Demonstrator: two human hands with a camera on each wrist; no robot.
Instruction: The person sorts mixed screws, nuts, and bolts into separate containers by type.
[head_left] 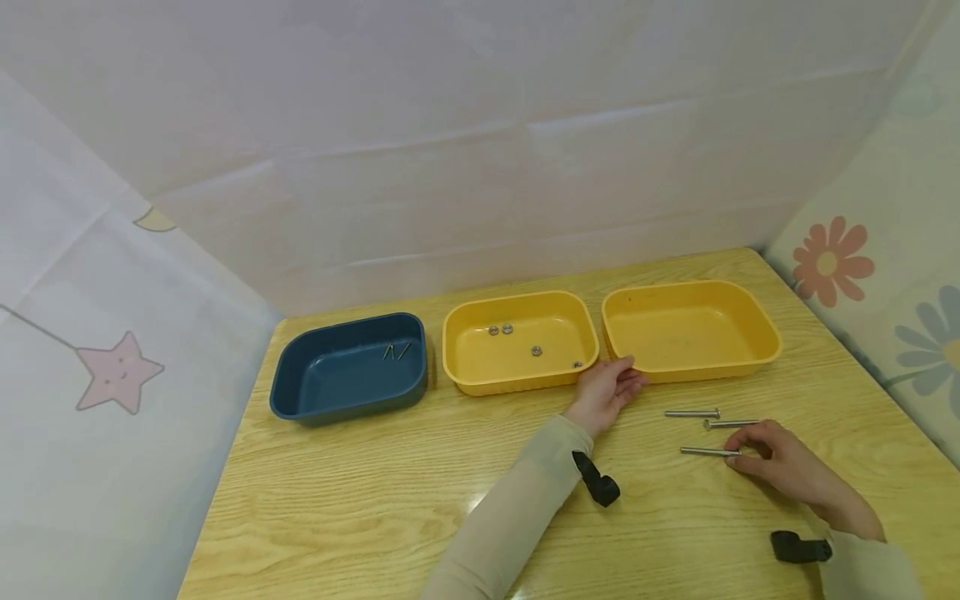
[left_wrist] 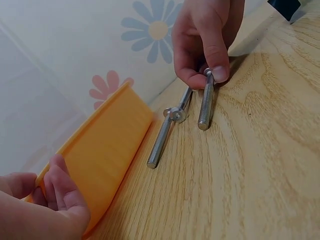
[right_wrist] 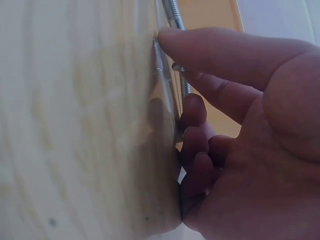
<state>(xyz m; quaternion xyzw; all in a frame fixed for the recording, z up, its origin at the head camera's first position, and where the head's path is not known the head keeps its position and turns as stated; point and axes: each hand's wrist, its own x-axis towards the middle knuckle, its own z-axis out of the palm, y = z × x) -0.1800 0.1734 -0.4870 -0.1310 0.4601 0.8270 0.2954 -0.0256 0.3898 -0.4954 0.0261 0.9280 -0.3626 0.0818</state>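
Observation:
My left hand (head_left: 602, 392) pinches the near left corner of the right yellow bin (head_left: 705, 371), thumb and fingers at its rim in the left wrist view. Thumb and forefinger of my right hand (head_left: 787, 467) pinch the head end of a silver bolt (head_left: 705, 452), which lies low along the wooden table. Two more bolts rest just beyond it: one bolt (head_left: 692, 413) nearer the bin, and another bolt (head_left: 731, 423) partly behind the right hand. Their heads sit close together in the left wrist view, where the threaded shaft (left_wrist: 159, 144) of one shows plainly.
A second yellow bin (head_left: 480, 385) holds several nuts (head_left: 507, 329) and stands left of the first. Further left is a dark blue bin (head_left: 352, 408) with a few thin screws (head_left: 403, 351) inside. Printed cloth walls (head_left: 487, 192) border the wooden table (head_left: 337, 508).

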